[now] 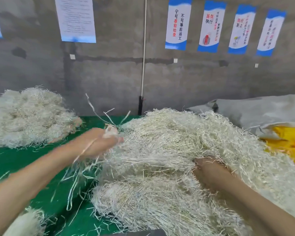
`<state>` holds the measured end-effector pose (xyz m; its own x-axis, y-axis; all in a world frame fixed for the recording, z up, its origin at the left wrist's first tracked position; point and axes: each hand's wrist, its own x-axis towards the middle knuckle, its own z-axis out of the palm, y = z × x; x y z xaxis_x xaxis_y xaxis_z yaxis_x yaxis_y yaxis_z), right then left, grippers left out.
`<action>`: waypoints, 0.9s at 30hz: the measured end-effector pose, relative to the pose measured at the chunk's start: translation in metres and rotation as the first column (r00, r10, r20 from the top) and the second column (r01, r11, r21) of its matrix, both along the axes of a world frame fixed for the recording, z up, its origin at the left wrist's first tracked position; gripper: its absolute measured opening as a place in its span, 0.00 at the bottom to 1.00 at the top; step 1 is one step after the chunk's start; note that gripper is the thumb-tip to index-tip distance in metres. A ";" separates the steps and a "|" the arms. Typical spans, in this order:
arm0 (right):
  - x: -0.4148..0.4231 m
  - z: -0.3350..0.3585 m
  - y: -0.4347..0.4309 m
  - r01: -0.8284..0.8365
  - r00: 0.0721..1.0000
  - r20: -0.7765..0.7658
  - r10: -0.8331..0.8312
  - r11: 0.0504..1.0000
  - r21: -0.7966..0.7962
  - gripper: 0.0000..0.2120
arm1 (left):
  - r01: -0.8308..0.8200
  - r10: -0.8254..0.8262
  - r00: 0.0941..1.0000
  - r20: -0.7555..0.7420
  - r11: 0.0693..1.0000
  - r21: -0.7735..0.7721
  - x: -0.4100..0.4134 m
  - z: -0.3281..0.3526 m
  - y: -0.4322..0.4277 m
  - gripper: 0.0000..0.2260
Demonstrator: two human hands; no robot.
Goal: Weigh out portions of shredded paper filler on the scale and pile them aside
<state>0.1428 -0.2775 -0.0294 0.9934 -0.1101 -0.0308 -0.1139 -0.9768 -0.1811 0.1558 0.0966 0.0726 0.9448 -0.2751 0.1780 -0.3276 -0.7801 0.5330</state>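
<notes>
Head camera: the right hand (209,172) is sunk in the near right side of the shredded paper filler heap (169,147) on the green desk (15,160), fingers buried, grip unreadable. At the heap's left edge the left hand (99,143) clutches a tuft of strands (110,132). Farther left lies a second pile (29,116).

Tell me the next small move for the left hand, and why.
Probably draw the left hand up and leftward to pull its bunch of strands free. Its grip is round that small bunch; some strands hang loose below the hand, others seem to run into the large pile. The right hand is sunk in that pile, so it could hold the heap down.
</notes>
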 end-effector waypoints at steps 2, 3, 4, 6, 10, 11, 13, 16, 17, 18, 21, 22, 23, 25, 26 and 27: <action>-0.001 0.004 0.011 -0.030 0.999 0.036 0.028 0.999 0.035 0.23 | 0.114 -0.070 0.991 -0.112 0.885 0.452 -0.003 -0.024 -0.005 0.18; -0.001 0.010 0.017 -0.054 0.998 0.042 0.053 0.998 0.014 0.23 | 0.134 -0.039 0.984 -0.174 0.805 0.578 -0.005 -0.038 -0.007 0.17; -0.001 0.017 0.022 -0.072 0.997 0.034 0.073 0.997 -0.027 0.23 | 0.123 -0.009 0.985 -0.174 0.741 0.661 -0.004 -0.052 -0.009 0.18; -0.005 0.032 0.029 -0.142 0.990 -0.011 0.142 0.985 -0.100 0.22 | 0.035 0.010 0.998 -0.055 0.658 0.753 0.000 -0.070 -0.006 0.14; -0.027 0.068 0.043 -0.413 0.906 -0.122 0.406 0.910 -0.033 0.24 | -0.165 0.097 0.983 0.154 0.837 0.522 0.016 -0.063 0.022 0.08; -0.032 0.076 0.051 -0.459 0.885 -0.078 0.460 0.888 0.023 0.24 | -0.179 0.144 0.981 0.128 0.927 0.329 0.017 -0.058 0.027 0.10; -0.037 0.083 0.072 -0.510 0.858 0.131 0.497 0.855 0.095 0.26 | -0.256 0.271 0.959 0.080 0.953 -0.160 0.013 -0.049 0.030 0.11; -0.025 0.073 0.113 -0.570 0.782 0.387 0.489 0.812 0.126 0.29 | -0.385 0.421 0.901 -0.100 0.675 -0.629 0.002 -0.046 0.021 0.16; -0.017 0.066 0.126 -0.571 0.784 0.399 0.476 0.805 0.161 0.30 | -0.378 0.388 0.907 -0.167 0.569 -0.730 -0.002 -0.046 0.016 0.18; -0.010 0.057 0.137 -0.559 0.800 0.385 0.460 0.804 0.202 0.30 | -0.350 0.319 0.923 -0.216 0.459 -0.816 -0.007 -0.045 0.012 0.18; 0.011 0.030 0.155 -0.502 0.836 0.367 0.409 0.839 0.210 0.18 | -0.245 0.055 0.969 -0.239 0.150 -0.958 -0.021 -0.033 0.002 0.13; 0.014 0.023 0.158 -0.482 0.841 0.378 0.386 0.853 0.202 0.16 | -0.219 0.002 0.976 -0.220 0.105 -0.970 -0.024 -0.028 -0.001 0.13; 0.017 0.017 0.159 -0.473 0.837 0.399 0.374 0.861 0.186 0.17 | -0.194 -0.028 0.980 -0.197 0.076 -0.978 -0.027 -0.024 -0.003 0.14; 0.019 0.006 0.155 -0.460 0.826 0.426 0.370 0.879 0.129 0.18 | -0.177 -0.022 0.984 -0.178 0.049 -0.983 -0.028 -0.016 -0.002 0.13; 0.019 0.003 0.151 -0.449 0.821 0.441 0.363 0.887 0.105 0.16 | -0.183 -0.002 0.983 -0.183 0.022 -0.983 -0.027 -0.013 0.001 0.12; 0.019 0.001 0.145 -0.436 0.816 0.457 0.354 0.896 0.086 0.13 | -0.190 0.005 0.982 -0.190 -0.021 -0.982 -0.025 -0.009 0.005 0.12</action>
